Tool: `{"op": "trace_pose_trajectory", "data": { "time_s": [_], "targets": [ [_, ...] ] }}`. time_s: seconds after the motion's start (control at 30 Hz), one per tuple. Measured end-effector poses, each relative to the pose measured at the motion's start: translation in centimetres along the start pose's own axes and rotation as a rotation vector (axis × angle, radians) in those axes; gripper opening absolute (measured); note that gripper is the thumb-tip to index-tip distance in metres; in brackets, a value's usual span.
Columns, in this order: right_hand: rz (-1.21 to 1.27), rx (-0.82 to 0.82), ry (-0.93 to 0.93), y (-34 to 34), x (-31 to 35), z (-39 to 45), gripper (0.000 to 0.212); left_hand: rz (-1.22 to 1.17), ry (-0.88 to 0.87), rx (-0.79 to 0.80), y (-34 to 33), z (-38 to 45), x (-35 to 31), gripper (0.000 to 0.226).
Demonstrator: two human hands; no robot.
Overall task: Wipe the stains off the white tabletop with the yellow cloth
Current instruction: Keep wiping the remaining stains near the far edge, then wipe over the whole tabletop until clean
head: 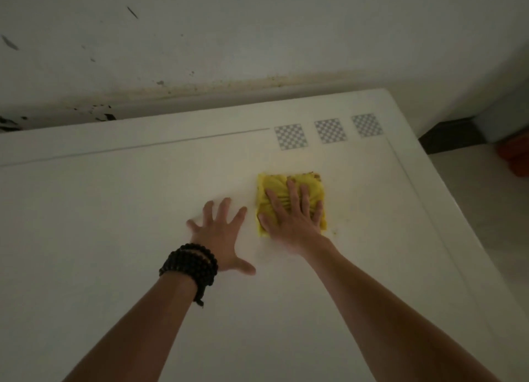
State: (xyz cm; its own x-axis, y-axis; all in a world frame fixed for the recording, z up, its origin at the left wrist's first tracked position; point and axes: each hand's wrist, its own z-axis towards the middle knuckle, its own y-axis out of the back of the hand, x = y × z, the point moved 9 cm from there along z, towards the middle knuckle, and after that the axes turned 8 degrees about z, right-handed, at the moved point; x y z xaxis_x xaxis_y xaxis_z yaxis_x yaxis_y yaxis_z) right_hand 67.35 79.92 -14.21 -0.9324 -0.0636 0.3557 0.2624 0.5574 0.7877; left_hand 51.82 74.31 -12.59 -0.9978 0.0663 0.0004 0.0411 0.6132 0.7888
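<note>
So, 3 checkerboard squares [328, 131] sit at 12 o'clock from the yellow cloth [289, 184], near the far edge of the white tabletop [114, 210]. Scuffed wall [200, 38] behind, w/ grime along its base. Right hand [289, 215] is spread flat, pressing the bunched cloth. Left hand [220, 233], fingers splayed, rests at 9 o'clock of it, dark bead bracelet [190, 263] on the wrist. Faint yellowish specks [335, 232] just by the cloth's near corner.
</note>
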Motion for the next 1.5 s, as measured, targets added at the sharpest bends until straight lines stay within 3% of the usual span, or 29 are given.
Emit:
{"op": "trace_pose_trajectory", "data": {
  "time_s": [0.2,0.43,0.67,0.83,1.0,1.17,1.23,1.37,1.5],
  "targets": [
    [-0.03,-0.01,-0.031,-2.5,-3.5,-6.8,0.068,0.101,-0.016,0.057,-1.1,-0.9,-5.1,0.15],
    [0.001,-0.076,-0.013,1.2,-3.2,1.0,0.069,0.139,0.009,0.071,-1.5,-1.0,-5.9,0.151],
    [0.001,-0.057,0.018,-3.6,-6.9,-11.4,0.065,0.085,0.017,0.062,-1.7,-2.0,-7.5,0.145],
    [0.011,-0.06,-0.036,-2.7,-8.4,-9.6,0.066,0.094,0.014,0.099,-2.3,-1.9,-9.5,0.154],
    [0.062,-0.058,-0.046,0.4,-8.4,-3.9,0.068,0.086,0.033,0.063,-2.4,-1.6,-9.1,0.152],
    [0.04,-0.118,-0.025,-2.7,-9.7,-10.5,0.068,-0.004,-0.003,-0.126,1.4,0.5,-9.7,0.134],
    [0.017,-0.153,-0.025,-3.3,-10.3,-12.3,0.068,0.053,-0.061,-0.088,2.3,2.4,-10.8,0.141],
    [0.034,-0.143,-0.103,-0.2,-12.1,-6.9,0.068,0.101,-0.075,0.02,3.0,4.8,-12.0,0.147],
    [0.088,-0.152,-0.124,5.6,-13.0,1.7,0.069,0.016,-0.027,-0.021,4.0,6.3,-12.4,0.143]
  ]
}}
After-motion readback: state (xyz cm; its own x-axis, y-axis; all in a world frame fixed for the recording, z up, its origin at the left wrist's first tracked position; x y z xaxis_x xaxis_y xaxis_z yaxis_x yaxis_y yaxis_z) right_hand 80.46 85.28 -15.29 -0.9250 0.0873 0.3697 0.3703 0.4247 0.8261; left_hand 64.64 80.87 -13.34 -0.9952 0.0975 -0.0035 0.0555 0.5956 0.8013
